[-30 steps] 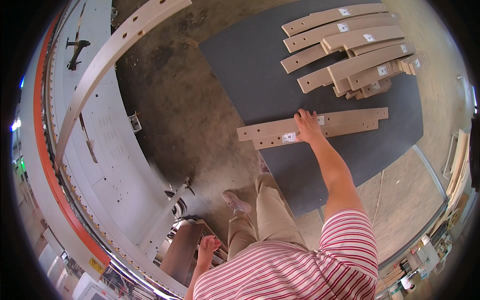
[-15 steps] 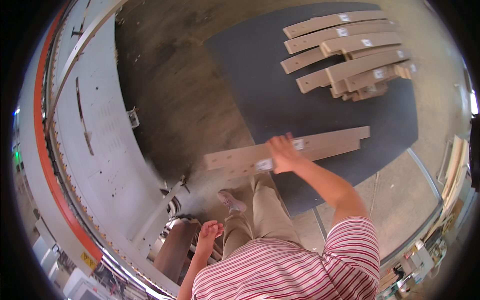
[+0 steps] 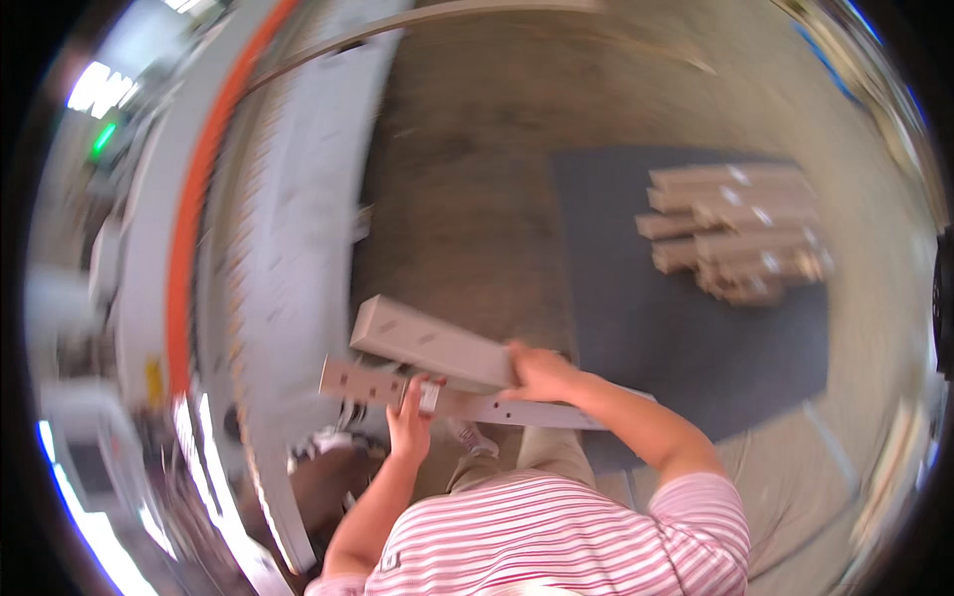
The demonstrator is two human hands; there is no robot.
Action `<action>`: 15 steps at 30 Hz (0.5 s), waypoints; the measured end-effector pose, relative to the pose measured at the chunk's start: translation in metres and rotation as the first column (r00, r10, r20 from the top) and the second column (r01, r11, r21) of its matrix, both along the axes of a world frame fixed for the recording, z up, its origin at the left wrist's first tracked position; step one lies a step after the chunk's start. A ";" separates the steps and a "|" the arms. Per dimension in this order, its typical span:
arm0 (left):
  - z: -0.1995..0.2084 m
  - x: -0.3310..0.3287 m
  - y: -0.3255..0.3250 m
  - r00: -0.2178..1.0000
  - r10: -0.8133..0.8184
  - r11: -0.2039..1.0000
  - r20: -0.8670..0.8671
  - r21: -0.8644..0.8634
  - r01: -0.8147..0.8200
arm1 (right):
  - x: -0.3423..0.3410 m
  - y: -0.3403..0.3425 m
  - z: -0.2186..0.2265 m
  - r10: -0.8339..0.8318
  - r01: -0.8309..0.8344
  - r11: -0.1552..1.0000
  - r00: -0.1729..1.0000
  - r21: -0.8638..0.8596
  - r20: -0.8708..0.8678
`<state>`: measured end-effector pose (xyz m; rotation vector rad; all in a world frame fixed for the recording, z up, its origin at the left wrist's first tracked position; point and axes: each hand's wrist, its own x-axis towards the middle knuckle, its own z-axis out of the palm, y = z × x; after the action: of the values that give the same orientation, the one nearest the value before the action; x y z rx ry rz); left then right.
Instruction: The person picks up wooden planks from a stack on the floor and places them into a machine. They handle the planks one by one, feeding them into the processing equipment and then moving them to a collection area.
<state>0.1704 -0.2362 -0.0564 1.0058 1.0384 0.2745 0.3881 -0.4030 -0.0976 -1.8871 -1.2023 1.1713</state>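
Observation:
Two long brown boards are in front of my body, at a slight angle to each other. The upper board point(image 3: 432, 343) tilts down to the right, with dark slots in its face; its right part is at my right hand point(image 3: 545, 374), which is closed on it. Lower and closer to me, the other board point(image 3: 363, 382) has round holes and a white label. My left hand point(image 3: 408, 422) is closed round this lower board beside the label. Whether my right fingers also touch the lower board I cannot tell.
On the dark mat point(image 3: 636, 348) to the right lies a stack of similar boards point(image 3: 745, 228) with white labels. At left stands a long grey machine point(image 3: 308, 199) with an orange stripe point(image 3: 199, 228). A long thin strip point(image 3: 437, 15) extends across the top.
My left hand has risen from my side and taken hold of the lower board. The two boards have moved left and now spread apart. The view has swung toward the machine.

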 end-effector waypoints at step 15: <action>0.027 -0.218 0.193 0.765 0.614 0.661 0.195 0.402 -0.634 | -0.151 0.056 0.098 0.315 -0.291 0.934 0.945 -0.209 0.092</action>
<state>-0.0472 -0.0437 -0.0289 1.0053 1.2953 1.1559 0.2373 -0.3468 0.0000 -1.9898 -1.5416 1.3932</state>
